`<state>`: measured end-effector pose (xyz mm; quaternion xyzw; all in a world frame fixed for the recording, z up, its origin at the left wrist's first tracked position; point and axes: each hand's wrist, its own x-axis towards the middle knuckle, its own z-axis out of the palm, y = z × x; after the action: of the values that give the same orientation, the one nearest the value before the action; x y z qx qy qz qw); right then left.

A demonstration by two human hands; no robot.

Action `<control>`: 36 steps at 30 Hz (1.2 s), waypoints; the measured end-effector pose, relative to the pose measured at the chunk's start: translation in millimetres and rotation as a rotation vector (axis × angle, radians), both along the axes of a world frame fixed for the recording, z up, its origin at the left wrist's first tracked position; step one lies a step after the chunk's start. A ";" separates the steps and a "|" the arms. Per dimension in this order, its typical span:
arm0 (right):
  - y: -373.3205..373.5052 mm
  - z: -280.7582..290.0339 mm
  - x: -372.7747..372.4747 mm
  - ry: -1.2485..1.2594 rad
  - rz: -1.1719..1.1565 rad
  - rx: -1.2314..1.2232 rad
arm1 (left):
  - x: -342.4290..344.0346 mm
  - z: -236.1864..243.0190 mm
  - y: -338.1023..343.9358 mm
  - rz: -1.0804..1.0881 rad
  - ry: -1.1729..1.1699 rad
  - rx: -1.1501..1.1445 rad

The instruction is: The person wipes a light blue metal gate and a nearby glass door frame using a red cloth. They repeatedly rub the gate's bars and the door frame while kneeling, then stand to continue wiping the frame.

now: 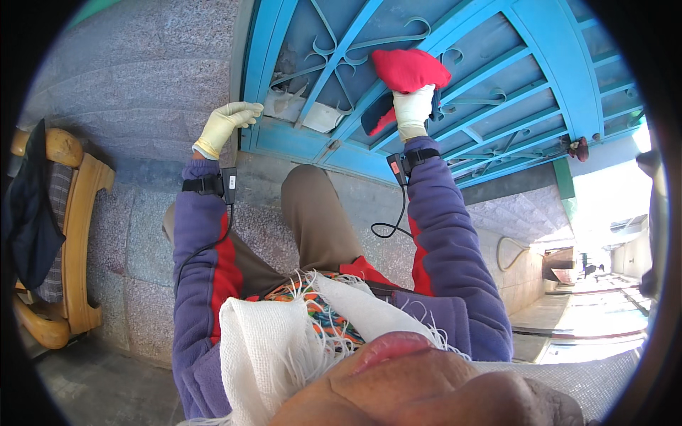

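Both my hands wear pale cream gloves. My right hand [413, 112] grips a bunched red cloth [410, 69], pressed up against a blue metal door [547, 53] with bars and scrolls. A dark piece with a red edge [378, 116] hangs beside that hand. My left hand [229, 126] is raised next to the door's left frame, its fingers bent and together. Nothing shows in them, and whether the fingertips touch the frame I cannot tell. White paper-like patches [323, 118] show behind the lower bars.
A wooden armchair [82, 241] with a dark cloth [32, 213] over it stands at the left. A grey stone wall [156, 64] flanks the door. Small dark red objects [579, 149] hang at the door's right side. A bright passage runs off to the right.
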<state>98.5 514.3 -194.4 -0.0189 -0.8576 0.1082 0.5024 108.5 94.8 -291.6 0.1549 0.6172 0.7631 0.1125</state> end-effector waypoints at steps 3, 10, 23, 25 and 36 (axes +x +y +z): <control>1.0 -15.0 -13.7 0.049 0.082 -0.167 | -1.5 -0.8 2.2 -0.023 0.013 0.000; 14.5 -12.3 21.3 -0.416 -0.010 -0.306 | -3.5 -1.9 3.1 -0.032 0.026 -0.015; -8.7 85.5 -16.0 -0.001 -0.171 -0.118 | -8.1 -8.7 6.1 -0.040 0.032 -0.019; -12.1 33.4 -15.7 -0.141 -0.125 -0.063 | -8.5 -9.7 2.9 -0.054 0.045 -0.055; -6.7 -42.3 20.7 -0.400 0.062 -0.288 | -6.6 -5.7 -6.7 -0.047 0.053 -0.053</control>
<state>119.2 507.6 -236.7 -0.0850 -0.9160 0.2388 0.3110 101.9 88.1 -297.3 0.1865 0.6361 0.7394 0.1180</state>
